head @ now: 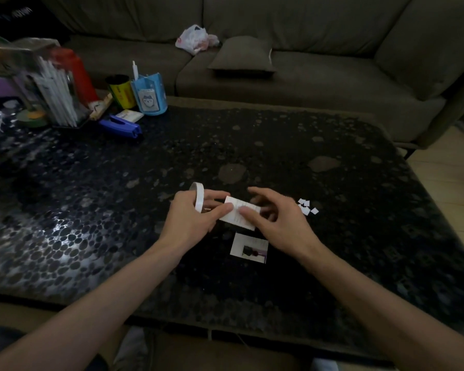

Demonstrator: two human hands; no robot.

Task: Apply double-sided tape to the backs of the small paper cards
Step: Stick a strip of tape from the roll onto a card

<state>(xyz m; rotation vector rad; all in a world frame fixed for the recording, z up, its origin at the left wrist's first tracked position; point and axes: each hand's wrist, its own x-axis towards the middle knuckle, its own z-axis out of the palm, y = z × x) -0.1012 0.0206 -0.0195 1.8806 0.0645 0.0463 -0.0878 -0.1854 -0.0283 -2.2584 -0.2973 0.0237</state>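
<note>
1. Left hand [196,215] grips the roll [198,196], fingers curled round it. Its thumb tip also sits on the left edge of the card [239,214].
2. Right hand [276,223] pinches the card, thumb on top and fingers beneath. The card is held above the table [306,263], between both hands.
3. I cannot tell in this dim light whether tape is already on the card.
4. Second card [249,247] lies picture-up on the table, just nearer me than the held one, untouched. Its back is not yet exposed.
5. Risk: the left hand does two jobs at once. If its thumb slips, I judge the card pivots in the right pinch and the tape lands crooked.
6. Risk: a thin card pressed in mid-air may crease, and tape may stick to a fingertip rather than the paper.
7. Risk: poor light could let me mistake face for back.
8. Scraps [307,207] lie just right of the right hand, where a sleeve or wrist could scatter them.
9. Far left, well apart: stapler [121,127], pen holder [150,97], can [119,92]. None obstructs.
10. Beyond the table: sofa [332,84] with cushion [243,56] and bag [194,38].
</note>
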